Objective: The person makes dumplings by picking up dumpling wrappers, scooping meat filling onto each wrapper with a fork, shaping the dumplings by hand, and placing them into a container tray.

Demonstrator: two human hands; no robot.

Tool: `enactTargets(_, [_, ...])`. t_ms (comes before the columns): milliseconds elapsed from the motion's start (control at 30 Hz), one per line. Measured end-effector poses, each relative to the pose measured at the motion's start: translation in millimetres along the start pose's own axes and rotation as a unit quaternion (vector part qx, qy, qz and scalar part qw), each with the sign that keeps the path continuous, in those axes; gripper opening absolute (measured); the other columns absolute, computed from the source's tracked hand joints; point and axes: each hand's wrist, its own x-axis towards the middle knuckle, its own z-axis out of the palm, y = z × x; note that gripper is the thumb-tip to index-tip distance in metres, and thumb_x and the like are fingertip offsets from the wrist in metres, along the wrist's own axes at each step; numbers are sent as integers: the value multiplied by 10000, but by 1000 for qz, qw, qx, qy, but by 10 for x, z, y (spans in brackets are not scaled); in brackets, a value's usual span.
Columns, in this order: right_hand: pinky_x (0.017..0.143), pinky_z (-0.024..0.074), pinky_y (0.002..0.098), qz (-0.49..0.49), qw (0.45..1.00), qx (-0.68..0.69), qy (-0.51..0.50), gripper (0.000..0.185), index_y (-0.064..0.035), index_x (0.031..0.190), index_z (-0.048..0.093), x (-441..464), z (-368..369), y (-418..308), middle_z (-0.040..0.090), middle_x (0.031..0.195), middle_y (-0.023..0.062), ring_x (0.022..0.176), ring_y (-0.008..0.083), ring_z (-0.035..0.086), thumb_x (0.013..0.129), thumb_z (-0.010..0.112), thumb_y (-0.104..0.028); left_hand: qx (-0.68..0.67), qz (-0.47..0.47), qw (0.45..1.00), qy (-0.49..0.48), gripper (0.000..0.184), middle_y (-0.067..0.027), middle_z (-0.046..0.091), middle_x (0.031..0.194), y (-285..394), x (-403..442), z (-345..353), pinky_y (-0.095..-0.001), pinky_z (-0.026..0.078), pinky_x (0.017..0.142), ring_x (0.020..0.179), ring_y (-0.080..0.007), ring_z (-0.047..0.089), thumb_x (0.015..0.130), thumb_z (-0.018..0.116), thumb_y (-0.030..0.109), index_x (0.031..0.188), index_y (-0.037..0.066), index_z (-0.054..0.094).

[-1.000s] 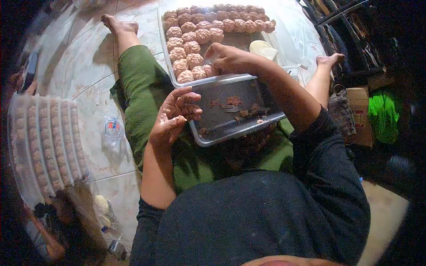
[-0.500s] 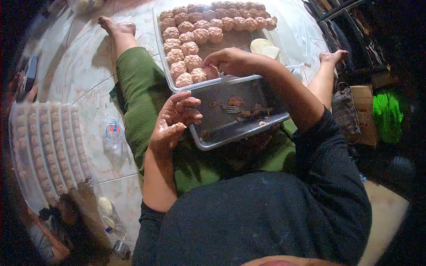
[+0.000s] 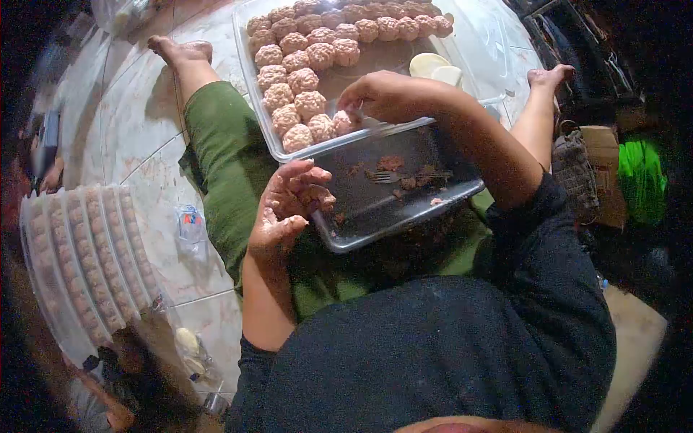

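Observation:
My right hand (image 3: 382, 97) reaches over the near edge of a clear plastic tray (image 3: 278, 152), its fingertips closed around a raw meatball (image 3: 344, 121) at the end of the nearest row. Rows of similar lumpy pink meatballs (image 3: 310, 105) fill the tray's left side and far end. My left hand (image 3: 290, 202), smeared with meat paste, is held up with curved fingers apart and nothing in it. It is beside the left corner of a dark plastic container (image 3: 346, 242) on my lap. Inside that lie a fork (image 3: 382, 176) and scraps of meat (image 3: 390, 164).
Two pale round discs (image 3: 435, 68) lie at the tray's right side. Stacked clear trays of meatballs (image 3: 86, 252) stand to my left, near a plastic bag (image 3: 190, 227) on the tiled floor. A cardboard box (image 3: 601, 169) and bright green cloth (image 3: 641, 180) are at right.
The meatball under my right hand now sits lower, in line beside its neighbours. My left hand stays raised and open. The whole view has shifted slightly.

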Motion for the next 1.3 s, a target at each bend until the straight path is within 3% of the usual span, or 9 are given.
enactTargets(167, [773,456,315,39,979,202,2,388,-3,1131,478,-109,-22,-53,621,912,115,865,202,595,752,422,62,10,-25,999,-24,717,-139,482,1161,8,4,20,-334,425,854,943,-212,551,656,736,204,1246,37,365])
enactTargets(267, [788,451,307,-65,990,117,52,362,-17,1104,465,-56,18,75,620,918,121,884,199,590,757,417,74,29,-61,996,-56,715,-131,475,1172,-1,25,16,-333,422,859,963,-205,544,658,737,186,1248,35,362])
enactTargets(400, [779,452,309,-145,964,119,187,237,-23,973,469,42,63,50,618,941,129,889,204,590,763,428,77,19,-89,995,-45,699,-123,473,1174,5,29,30,-335,417,874,1000,-201,528,658,733,158,1244,33,371])
enactTargets(500, [767,454,314,0,980,153,129,233,-23,992,456,9,48,-118,618,934,128,885,208,591,774,426,53,17,-93,995,-34,694,-122,473,1172,0,38,17,-338,414,880,1003,-203,526,656,730,154,1241,33,375])
enactTargets(600, [756,456,321,34,979,182,86,234,-21,1022,440,91,119,9,615,925,126,874,216,592,790,420,0,30,-84,995,-37,693,-123,474,1169,-13,60,19,-340,414,884,1003,-206,524,655,727,152,1240,32,375])
enactTargets(700, [748,451,317,-26,986,153,63,268,-19,1054,422,112,182,41,595,930,126,869,212,579,789,420,-57,34,-83,995,-34,696,-125,474,1169,-12,49,27,-340,412,888,1008,-207,521,656,727,153,1242,32,372])
enactTargets(1000, [754,426,310,-54,981,181,37,381,-48,1140,409,7,148,-114,555,954,102,862,187,536,767,445,-116,37,-79,995,-40,697,-123,475,1175,-15,41,33,-339,409,893,1038,-208,505,664,726,149,1248,31,364])
enactTargets(1100, [750,417,318,-165,969,172,60,412,-69,1181,452,116,224,-35,557,948,113,827,206,528,776,454,-145,42,-77,995,-40,700,-118,476,1174,-14,41,35,-339,410,892,1033,-205,508,664,726,148,1251,33,361])
enactTargets(1300, [827,384,370,-105,993,48,16,379,-107,1160,531,80,159,-111,554,959,159,901,279,484,793,449,-156,44,-91,994,-46,703,-112,474,1176,-12,37,2,-337,410,890,1017,-203,514,659,727,146,1251,41,362])
